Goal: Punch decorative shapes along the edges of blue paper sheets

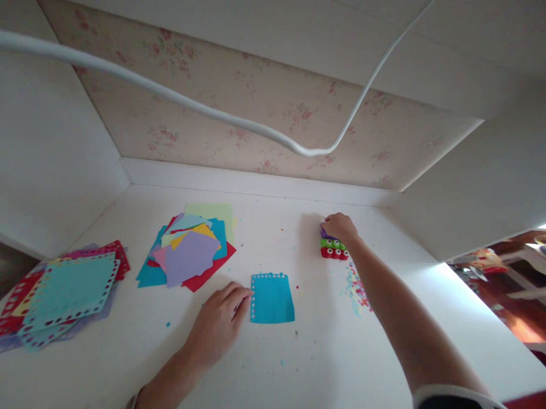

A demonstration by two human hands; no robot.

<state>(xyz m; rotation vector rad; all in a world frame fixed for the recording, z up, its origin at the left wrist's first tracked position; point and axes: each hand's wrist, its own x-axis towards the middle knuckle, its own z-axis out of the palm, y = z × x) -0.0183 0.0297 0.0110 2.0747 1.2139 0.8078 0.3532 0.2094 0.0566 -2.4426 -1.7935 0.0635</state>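
My left hand point(219, 322) lies flat on the white desk point(294, 372), fingers stretched out, its fingertips touching the left edge of a blue paper square point(272, 298) with punched holes along its top and left edges. My right hand point(340, 226) reaches far across the desk with fingers curled over a stack of small paper punches point(334, 248), coloured purple, green and red. Whether it grips them or only rests on them I cannot tell for sure; the fingers are closed round the top one.
A loose pile of coloured paper squares point(188, 249) lies left of centre. A stack of punched sheets point(59, 292) sits at the far left edge. Paper confetti point(357, 288) is scattered under my right forearm. A white cable point(258, 129) hangs across the view.
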